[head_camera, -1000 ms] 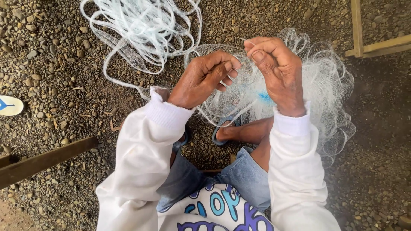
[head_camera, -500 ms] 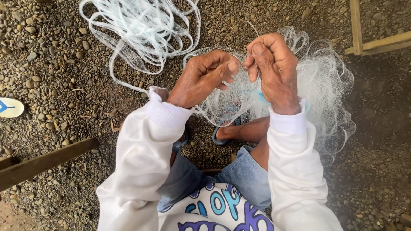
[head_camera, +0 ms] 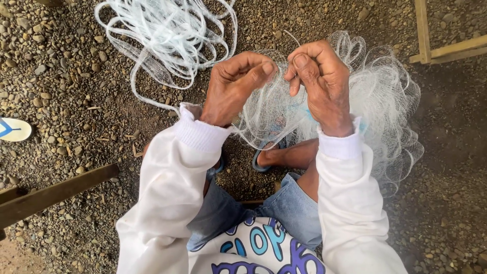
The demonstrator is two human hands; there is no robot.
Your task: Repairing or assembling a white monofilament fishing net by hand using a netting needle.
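A fine, pale fishing net (head_camera: 385,96) is bunched over my knees and spills to the right over the gravel. My left hand (head_camera: 236,86) pinches strands of the net between thumb and fingers. Close beside it, my right hand (head_camera: 322,81) grips the net too, with a thin line sticking up from its fingers. Both hands are raised in front of me, almost touching. A loose heap of white cord (head_camera: 167,35) lies on the ground beyond my left hand. My white sleeves and blue shorts fill the lower part of the view.
Gravel covers the ground all around. A dark wooden beam (head_camera: 56,193) lies at the lower left. A pale wooden frame (head_camera: 431,48) stands at the upper right. A sandal (head_camera: 14,129) sits at the left edge, and my sandalled foot (head_camera: 274,155) rests under the net.
My hands have shifted slightly on the net, the right hand's fingers curling tighter and the two hands staying close together. The net and cord heap lie as before.
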